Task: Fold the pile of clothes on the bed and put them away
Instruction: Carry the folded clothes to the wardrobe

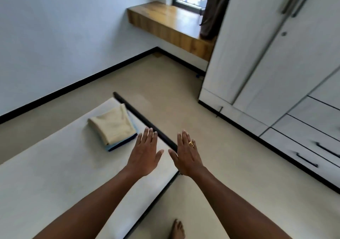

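While the folded stack (112, 126) sits at the far corner of the bed (55, 174) and left hand (145, 150) and right hand (187, 154) hover flat and empty over the bed's edge, we judge a level, two-palmed lift from beneath safest.

A home bedroom: bed (46, 174), white wardrobe (266, 55), wooden window seat (171, 21).

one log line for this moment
folded cream-and-blue clothes stack on white bed | left hand open, empty | right hand open, empty | white wardrobe shut
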`<state>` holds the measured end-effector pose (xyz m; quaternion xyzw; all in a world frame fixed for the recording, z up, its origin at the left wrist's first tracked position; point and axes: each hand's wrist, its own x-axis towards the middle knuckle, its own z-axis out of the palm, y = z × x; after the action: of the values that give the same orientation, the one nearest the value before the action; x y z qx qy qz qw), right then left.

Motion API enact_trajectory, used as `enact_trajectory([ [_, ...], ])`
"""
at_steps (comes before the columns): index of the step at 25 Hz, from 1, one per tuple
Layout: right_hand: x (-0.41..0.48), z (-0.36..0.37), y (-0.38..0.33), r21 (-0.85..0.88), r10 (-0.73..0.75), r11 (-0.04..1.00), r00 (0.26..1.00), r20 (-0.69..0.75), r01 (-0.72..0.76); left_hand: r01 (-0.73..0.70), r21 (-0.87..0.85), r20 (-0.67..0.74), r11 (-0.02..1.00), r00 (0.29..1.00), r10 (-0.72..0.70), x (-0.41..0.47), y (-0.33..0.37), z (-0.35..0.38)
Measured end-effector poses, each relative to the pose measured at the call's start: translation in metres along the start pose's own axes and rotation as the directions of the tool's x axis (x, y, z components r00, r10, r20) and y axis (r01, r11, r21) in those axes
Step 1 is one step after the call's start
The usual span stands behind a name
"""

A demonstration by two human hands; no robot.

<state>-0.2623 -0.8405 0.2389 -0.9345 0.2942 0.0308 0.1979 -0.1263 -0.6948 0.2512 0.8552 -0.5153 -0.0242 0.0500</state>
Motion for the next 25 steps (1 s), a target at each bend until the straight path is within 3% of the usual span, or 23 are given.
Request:
enact_trajectory([
  [4,-0.003,-0.065,0.127,0.062,0.197,0.979,0.977,-0.084,-0.192,-0.217,0.018,0.010,0.976,0.976,0.217,0.101,0.115,-0.001],
  [8,-0.009,-0.103,0.248,0.100,0.393,0.919,0.908,-0.148,-0.381,-0.417,0.005,0.056,0.909,0.908,0.416,0.193,0.219,0.010],
  [12,-0.007,-0.133,0.355,0.134,0.521,0.853,0.831,-0.193,-0.504,-0.567,-0.012,0.106,0.824,0.818,0.565,0.277,0.310,0.035],
  [16,-0.009,-0.168,0.461,0.211,0.683,0.731,0.697,-0.218,-0.650,-0.719,-0.058,0.160,0.693,0.678,0.717,0.370,0.416,0.061],
  [21,-0.036,-0.203,0.571,0.256,0.783,0.622,0.578,-0.232,-0.740,-0.841,-0.061,0.199,0.537,0.517,0.832,0.441,0.551,0.075],
  [25,-0.063,-0.223,0.679,0.253,0.812,0.582,0.541,-0.218,-0.773,-0.865,-0.051,0.195,0.499,0.481,0.855,0.479,0.666,0.094],
])
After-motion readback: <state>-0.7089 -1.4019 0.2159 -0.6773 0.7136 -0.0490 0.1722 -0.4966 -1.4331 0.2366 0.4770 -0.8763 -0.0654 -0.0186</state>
